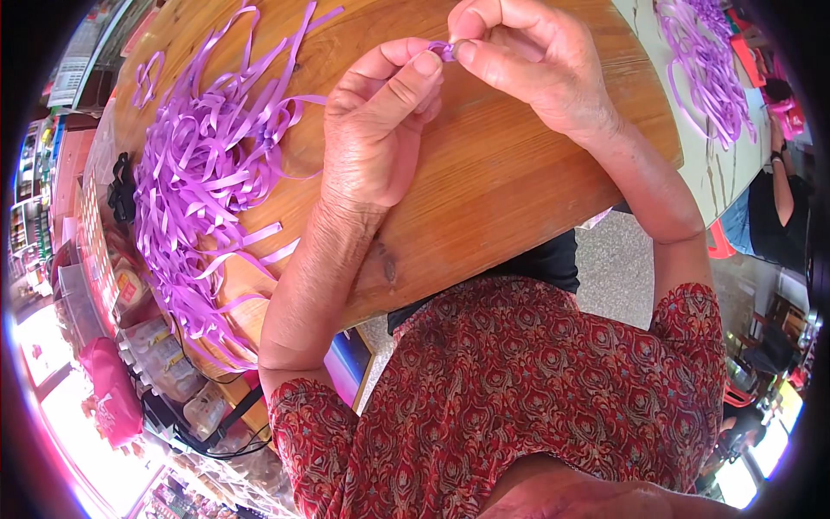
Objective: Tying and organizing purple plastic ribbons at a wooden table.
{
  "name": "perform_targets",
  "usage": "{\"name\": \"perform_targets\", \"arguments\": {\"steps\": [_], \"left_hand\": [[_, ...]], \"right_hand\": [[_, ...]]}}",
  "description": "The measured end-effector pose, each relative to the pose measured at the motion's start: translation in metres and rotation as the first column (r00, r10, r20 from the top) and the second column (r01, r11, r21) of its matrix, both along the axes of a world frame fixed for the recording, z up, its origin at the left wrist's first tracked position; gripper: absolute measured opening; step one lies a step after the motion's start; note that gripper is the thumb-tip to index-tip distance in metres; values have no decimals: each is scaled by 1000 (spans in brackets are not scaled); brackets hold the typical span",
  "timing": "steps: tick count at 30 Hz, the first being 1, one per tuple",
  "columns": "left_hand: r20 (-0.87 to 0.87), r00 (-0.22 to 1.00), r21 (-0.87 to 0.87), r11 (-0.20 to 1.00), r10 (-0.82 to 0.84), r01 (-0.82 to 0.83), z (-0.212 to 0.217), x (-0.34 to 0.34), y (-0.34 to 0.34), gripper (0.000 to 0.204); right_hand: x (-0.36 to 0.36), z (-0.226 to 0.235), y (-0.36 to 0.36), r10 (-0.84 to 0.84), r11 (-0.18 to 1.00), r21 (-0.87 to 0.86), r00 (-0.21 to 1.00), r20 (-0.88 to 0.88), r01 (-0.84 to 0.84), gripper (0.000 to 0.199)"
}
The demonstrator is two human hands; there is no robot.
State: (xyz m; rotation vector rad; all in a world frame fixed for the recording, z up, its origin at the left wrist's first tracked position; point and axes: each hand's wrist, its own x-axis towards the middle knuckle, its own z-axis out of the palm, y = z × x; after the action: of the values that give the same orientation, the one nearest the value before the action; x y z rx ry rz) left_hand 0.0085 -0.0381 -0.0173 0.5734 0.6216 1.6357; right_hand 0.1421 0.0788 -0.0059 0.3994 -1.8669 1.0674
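Note:
Over the far part of the wooden table, my two hands meet fingertip to fingertip. A small piece of purple ribbon [443,50] shows between them, bent into a loop or fold. My left hand [385,108] pinches its left end between thumb and forefinger. Thumb and forefinger of my right hand [536,65] close on its right end; a small dark spot shows at that thumb's tip, too small to make out. To the left of my left forearm lies a big tangled heap of purple ribbons [199,173], with some strands reaching toward my left wrist.
The wooden table [484,199] has a curved front edge near my body. On a pale table [718,182] at the right lies another bunch of purple ribbons [709,69]. Another person [782,208] sits beyond it. Plastic bags [160,355] and a pink pouch [112,394] crowd the left.

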Motion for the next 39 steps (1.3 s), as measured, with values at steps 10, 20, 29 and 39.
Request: {"name": "perform_targets", "arguments": {"steps": [10, 20, 29, 39], "left_hand": [[-170, 982, -55, 994, 88, -98, 5, 3, -3, 19], [-266, 947, 5, 983, 179, -184, 9, 9, -2, 14], [-306, 937, -14, 983, 168, -180, 10, 7, -6, 12], [-353, 928, 6, 992, 117, -123, 7, 9, -5, 11]], "right_hand": [[13, 14, -10, 39, 917, -392, 962, 272, 74, 7], [7, 3, 12, 85, 980, -187, 993, 81, -69, 7], [22, 43, -12, -221, 968, -31, 899, 379, 251, 33], [8, 23, 14, -232, 787, 544, 956, -180, 293, 26]]}}
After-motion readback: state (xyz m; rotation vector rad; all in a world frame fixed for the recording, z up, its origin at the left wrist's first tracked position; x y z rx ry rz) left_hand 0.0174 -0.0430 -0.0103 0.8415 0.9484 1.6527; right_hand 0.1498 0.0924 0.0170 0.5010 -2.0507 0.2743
